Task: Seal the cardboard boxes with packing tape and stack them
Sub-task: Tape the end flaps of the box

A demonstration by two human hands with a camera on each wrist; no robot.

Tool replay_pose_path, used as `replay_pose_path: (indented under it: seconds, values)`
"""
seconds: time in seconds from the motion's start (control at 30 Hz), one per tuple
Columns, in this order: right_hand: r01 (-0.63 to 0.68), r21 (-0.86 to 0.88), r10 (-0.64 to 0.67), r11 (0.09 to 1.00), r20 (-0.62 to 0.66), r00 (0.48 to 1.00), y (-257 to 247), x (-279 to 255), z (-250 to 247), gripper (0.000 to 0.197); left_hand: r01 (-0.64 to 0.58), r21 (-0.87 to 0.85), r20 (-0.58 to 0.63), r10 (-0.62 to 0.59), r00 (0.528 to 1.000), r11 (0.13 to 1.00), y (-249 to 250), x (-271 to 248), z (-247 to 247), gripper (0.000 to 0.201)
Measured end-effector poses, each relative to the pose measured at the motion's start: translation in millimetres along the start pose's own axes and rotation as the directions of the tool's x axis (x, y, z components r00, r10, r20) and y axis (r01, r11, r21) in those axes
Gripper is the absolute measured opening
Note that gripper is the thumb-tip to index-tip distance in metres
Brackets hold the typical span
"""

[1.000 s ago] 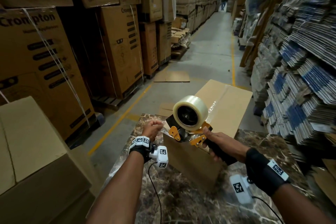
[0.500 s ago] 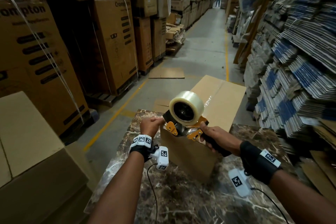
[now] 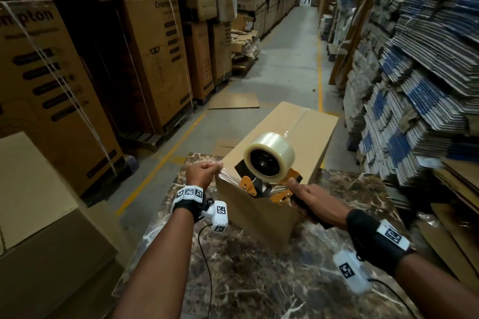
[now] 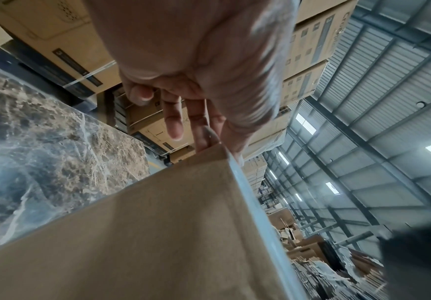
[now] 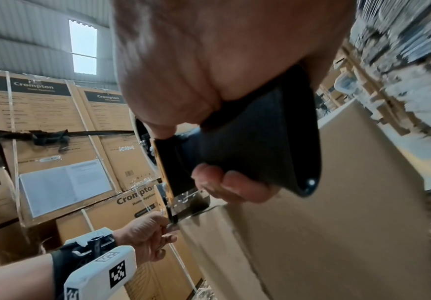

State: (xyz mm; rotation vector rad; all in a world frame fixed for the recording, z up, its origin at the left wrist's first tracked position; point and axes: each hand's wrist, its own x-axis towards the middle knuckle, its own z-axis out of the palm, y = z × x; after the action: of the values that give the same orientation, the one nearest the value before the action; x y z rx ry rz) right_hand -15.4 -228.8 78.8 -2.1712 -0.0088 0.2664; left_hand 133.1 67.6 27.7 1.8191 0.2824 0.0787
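Note:
A long plain cardboard box (image 3: 285, 137) lies on the marble table (image 3: 259, 280), with clear tape along its top seam. My right hand (image 3: 308, 197) grips the black handle of an orange tape dispenser (image 3: 269, 163) that carries a clear roll, set at the box's near top edge. In the right wrist view the handle (image 5: 260, 138) fills my right hand (image 5: 229, 182), blade at the box corner. My left hand (image 3: 204, 173) pinches the free tape end at the box's near left corner. In the left wrist view my left hand (image 4: 204, 140) meets the box (image 4: 157, 233) at that corner.
Tall stacks of printed cartons (image 3: 51, 80) on pallets line the left of the aisle. Piles of flattened cartons (image 3: 414, 85) fill the right side. A plain box (image 3: 31, 189) stands at my near left. A flat cardboard sheet (image 3: 233, 101) lies on the floor.
My left hand has moved right from the table's far left to the box's near left corner and now pinches the tape end. The dispenser has stayed at the box's near edge.

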Motion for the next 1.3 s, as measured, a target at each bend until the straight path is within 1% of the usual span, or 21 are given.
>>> replay_pose_path:
  seconds: [0.07,0.13,0.2,0.27,0.3,0.33,0.37,0.4,0.43,0.5,0.53,0.63,0.7,0.77,0.83,0.9,0.97,1.07,1.13,1.2,1.3]
  values:
    - [0.006,0.026,-0.006,1.0,-0.023,1.0,15.7,-19.4,-12.1,0.089,0.015,0.008,-0.007,-0.015,1.0,1.0,3.3,-1.3,1.2,0.01]
    - [-0.019,0.054,0.021,0.998,-0.043,0.999,26.8,-38.0,-23.2,0.097,0.016,0.028,-0.018,-0.015,1.0,0.999,6.1,-5.1,2.6,0.016]
    - [-0.031,0.081,0.034,0.996,-0.027,0.999,33.2,-50.9,-28.9,0.103,0.01,0.054,-0.051,-0.007,0.999,0.999,8.7,-9.1,3.3,0.019]
    - [-0.037,0.098,0.039,0.994,-0.01,0.999,35.1,-57.3,-29.8,0.103,-0.034,0.14,-0.097,0.048,0.994,0.99,12.2,-11.8,6.6,0.018]
    - [-0.039,0.095,0.04,0.995,-0.01,0.999,34.7,-58.2,-29.1,0.104,-0.091,0.225,-0.113,0.119,0.986,0.97,15.2,-14.0,9.6,0.015]
    - [-0.039,0.087,0.04,0.995,-0.005,0.999,34.3,-58.6,-28.7,0.105,-0.175,0.317,-0.098,0.216,0.972,0.932,17.0,-16.9,13.3,0.011]
    - [-0.043,0.08,0.043,0.996,0.007,0.999,34.5,-58.3,-29.0,0.105,-0.284,0.395,-0.035,0.323,0.946,0.874,16.6,-20.8,18.5,0.009]
    - [-0.051,0.076,0.049,0.996,0.027,0.998,35.7,-58.2,-29.8,0.103,-0.393,0.455,0.057,0.414,0.909,0.799,13.7,-25.5,23.8,0.011]
    - [-0.06,0.074,0.056,0.995,0.052,0.997,36.3,-59.2,-30.3,0.097,-0.463,0.491,0.145,0.455,0.878,0.737,10.8,-31.4,28.2,0.012]
    - [-0.092,0.11,0.083,0.99,0.089,0.993,37.6,-62.7,-29.4,0.081,-0.497,0.583,0.269,0.424,0.865,0.643,6.9,-41.8,31.9,0.024]
    - [-0.098,0.135,0.086,0.986,0.092,0.992,38.1,-64.2,-27.4,0.08,-0.506,0.639,0.331,0.387,0.861,0.58,3.9,-40.3,31.5,0.035]
    - [-0.086,0.158,0.086,0.984,0.009,0.996,35.4,-67.6,-22.0,0.104,-0.568,0.719,0.476,0.311,0.823,0.401,7.1,-36.3,24.5,0.065]
    - [-0.068,0.127,0.073,0.99,-0.034,0.997,34.9,-67.7,-20.8,0.111,-0.592,0.727,0.516,0.292,0.805,0.347,11.1,-35.1,19.8,0.088]
    - [-0.05,0.1,0.055,0.994,-0.045,0.997,34.6,-70.0,-20.8,0.109,-0.609,0.734,0.537,0.292,0.792,0.302,10.2,-32.3,16.5,0.107]
    - [-0.042,0.099,0.048,0.994,-0.056,0.997,37.5,-73.9,-21.9,0.106,-0.627,0.74,0.558,0.3,0.774,0.243,10.0,-29.0,15.4,0.118]
    - [-0.037,0.117,0.045,0.992,-0.069,0.997,43.7,-81.3,-26.0,0.099,-0.633,0.745,0.567,0.3,0.767,0.211,12.0,-28.7,14.5,0.12]
    - [-0.046,0.146,0.057,0.988,-0.075,0.996,52.2,-95.1,-31.5,0.088,-0.641,0.745,0.577,0.304,0.758,0.185,13.5,-28.9,15.9,0.118]
    - [-0.067,0.172,0.081,0.983,-0.078,0.994,67.9,-119.0,-37.9,0.078,-0.647,0.741,0.571,0.339,0.748,0.179,11.9,-31.6,19.3,0.11]
    - [-0.08,0.197,0.1,0.977,-0.094,0.99,77.1,-132.1,-38.9,0.079,-0.638,0.749,0.548,0.377,0.747,0.177,9.3,-33.3,21.7,0.098]
    - [-0.09,0.226,0.117,0.97,-0.111,0.987,84.7,-140.0,-38.5,0.086,-0.62,0.769,0.521,0.412,0.748,0.153,7.6,-37.6,24.4,0.09]
    - [-0.089,0.273,0.127,0.958,-0.123,0.984,93.4,-143.9,-37.0,0.093,-0.577,0.803,0.479,0.416,0.773,0.147,8.9,-51.0,28.2,0.093]
